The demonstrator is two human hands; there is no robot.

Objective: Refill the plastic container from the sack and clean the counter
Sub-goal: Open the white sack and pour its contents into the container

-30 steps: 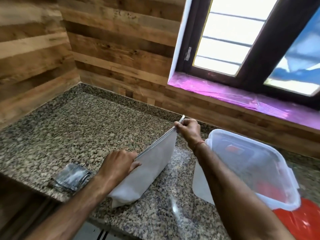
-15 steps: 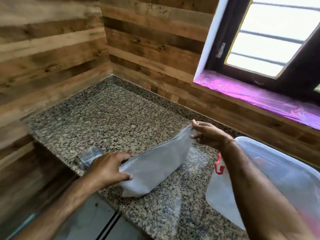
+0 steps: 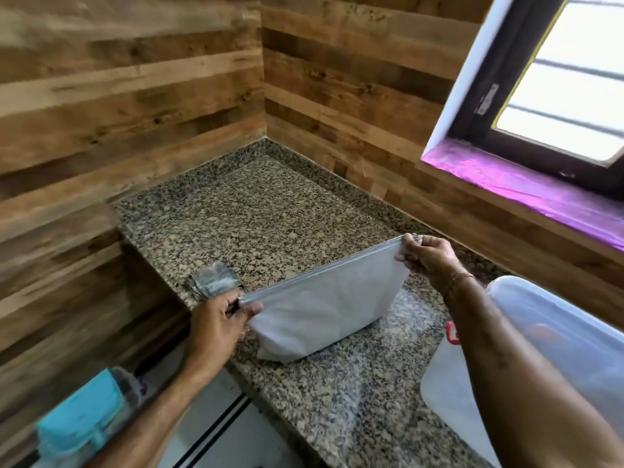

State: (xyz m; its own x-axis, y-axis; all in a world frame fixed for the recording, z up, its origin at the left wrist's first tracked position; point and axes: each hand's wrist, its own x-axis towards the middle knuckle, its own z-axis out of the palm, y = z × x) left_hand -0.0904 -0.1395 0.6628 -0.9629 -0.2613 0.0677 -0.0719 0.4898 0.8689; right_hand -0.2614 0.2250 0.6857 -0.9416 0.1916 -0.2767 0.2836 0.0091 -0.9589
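A white zip-top sack (image 3: 324,309) stands upright on the speckled granite counter (image 3: 270,214), its sealed top edge running from lower left to upper right. My left hand (image 3: 216,319) pinches the near left corner of that top edge. My right hand (image 3: 429,258) pinches the far right corner. The clear plastic container (image 3: 567,339) sits at the right, partly hidden behind my right forearm, with a red clip (image 3: 451,333) showing beside it. A translucent lid (image 3: 449,396) lies flat in front of the container.
A small crumpled clear plastic piece (image 3: 216,282) lies near the counter's left edge, just beyond my left hand. Wooden plank walls close the corner behind. A window sill covered in purple film (image 3: 526,194) runs at the upper right. A teal object (image 3: 81,423) shows below the counter at lower left.
My left hand has shifted from the sack's side up to the left corner of its top edge. The sack now stands straighter, stretched between both hands. The view has swung left.
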